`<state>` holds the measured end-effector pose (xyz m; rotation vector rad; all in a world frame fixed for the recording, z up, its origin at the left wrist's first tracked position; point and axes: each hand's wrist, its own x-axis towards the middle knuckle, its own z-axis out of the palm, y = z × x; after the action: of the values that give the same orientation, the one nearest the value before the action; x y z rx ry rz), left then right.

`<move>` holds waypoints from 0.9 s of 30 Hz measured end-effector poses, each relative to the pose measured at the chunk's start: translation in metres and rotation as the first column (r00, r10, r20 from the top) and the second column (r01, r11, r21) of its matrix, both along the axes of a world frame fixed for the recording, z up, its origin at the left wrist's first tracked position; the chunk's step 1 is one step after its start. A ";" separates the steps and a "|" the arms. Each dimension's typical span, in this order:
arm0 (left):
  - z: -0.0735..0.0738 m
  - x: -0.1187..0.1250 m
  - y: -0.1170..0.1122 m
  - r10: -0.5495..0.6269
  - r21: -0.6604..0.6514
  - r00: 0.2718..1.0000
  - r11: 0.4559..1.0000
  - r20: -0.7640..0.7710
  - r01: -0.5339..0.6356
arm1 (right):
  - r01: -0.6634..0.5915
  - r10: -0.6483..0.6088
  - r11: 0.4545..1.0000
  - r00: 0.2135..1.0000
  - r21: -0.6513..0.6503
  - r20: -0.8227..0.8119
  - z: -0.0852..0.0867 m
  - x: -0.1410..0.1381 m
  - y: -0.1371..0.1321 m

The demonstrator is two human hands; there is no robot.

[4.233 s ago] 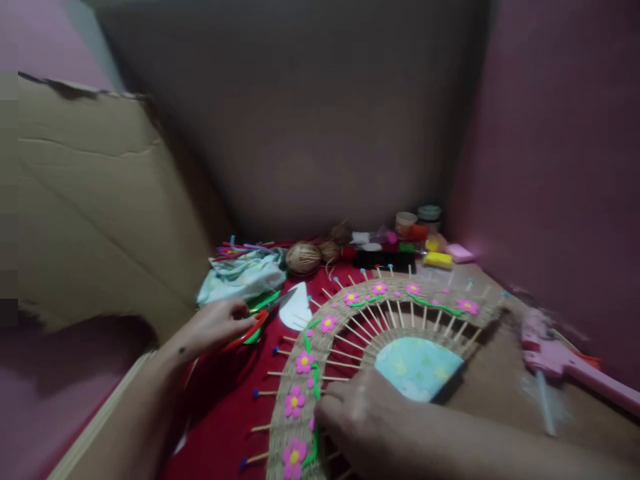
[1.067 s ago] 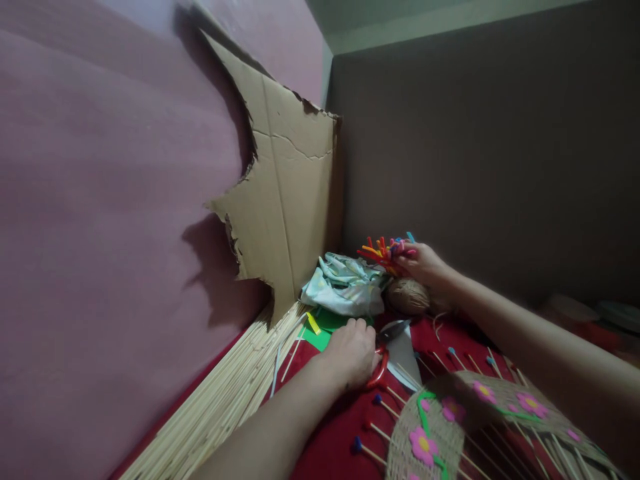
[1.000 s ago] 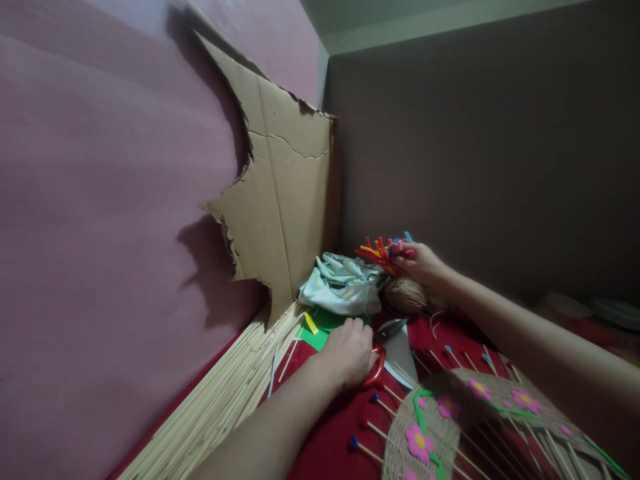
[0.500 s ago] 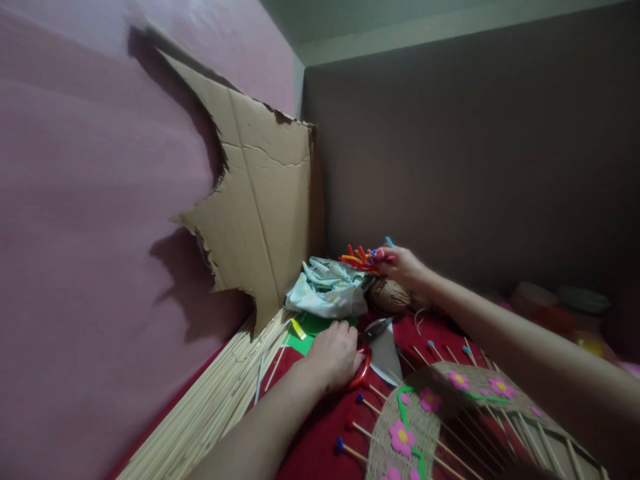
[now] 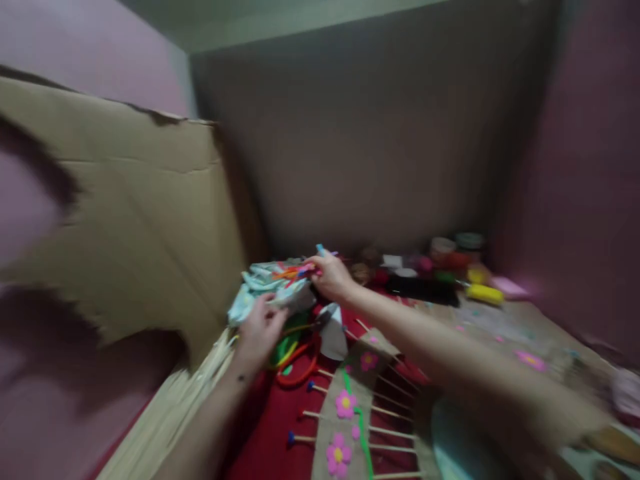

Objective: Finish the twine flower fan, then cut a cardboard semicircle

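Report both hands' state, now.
Left hand: fingers partly curled at the pale-blue printed cloth; grip cannot be told.
Right hand: closed, holding a bundle of multicolored strips.

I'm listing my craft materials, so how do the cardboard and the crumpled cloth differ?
The cardboard is tan; the cloth is pale blue-green. The cardboard stands upright, while the cloth lies bunched. The left hand is at the cloth, not the cardboard. Both sit left of centre.

Bare forearms (image 5: pixel 420 340), small spot (image 5: pixel 241 378) on the left
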<state>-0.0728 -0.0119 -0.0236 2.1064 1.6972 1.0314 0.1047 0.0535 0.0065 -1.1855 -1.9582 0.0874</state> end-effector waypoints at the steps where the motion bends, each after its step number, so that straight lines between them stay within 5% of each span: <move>1: 0.002 -0.002 0.004 0.048 -0.046 0.966 0.998 0.256 -0.037 | 0.009 -0.009 1.000 0.999 -0.002 0.033 -0.001 -0.003 -0.004; 3: 0.003 -0.004 0.011 0.059 -0.114 0.828 0.994 0.558 0.006 | 0.020 -0.019 1.000 0.995 -0.007 0.101 -0.002 -0.008 -0.011; 5: 0.003 -0.006 0.015 0.030 -0.105 0.761 0.993 0.648 0.050 | 0.030 -0.028 1.000 0.987 -0.006 0.161 -0.002 -0.013 -0.016; 12: 0.006 0.004 0.006 0.029 -0.112 0.755 0.992 0.655 0.060 | 0.015 -0.039 0.998 0.915 0.063 0.402 -0.001 -0.008 -0.033; 17: 0.007 0.018 -0.004 -0.101 -0.049 0.690 0.980 0.717 0.194 | -0.050 0.043 0.999 0.916 0.007 0.399 0.000 0.004 -0.031; 21: 0.008 0.022 -0.009 -0.103 -0.061 0.692 0.976 0.714 0.208 | -0.050 0.068 0.998 0.843 -0.048 0.534 0.008 -0.001 -0.025; 27: 0.047 0.013 -0.038 -0.256 0.121 0.507 0.951 0.823 0.285 | 0.019 0.037 0.995 0.856 -0.103 0.515 0.029 -0.008 -0.007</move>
<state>-0.0601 -0.0502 0.0236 1.3594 0.8412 1.5327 0.0965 0.0468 0.0354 -1.3699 -2.4521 -0.1435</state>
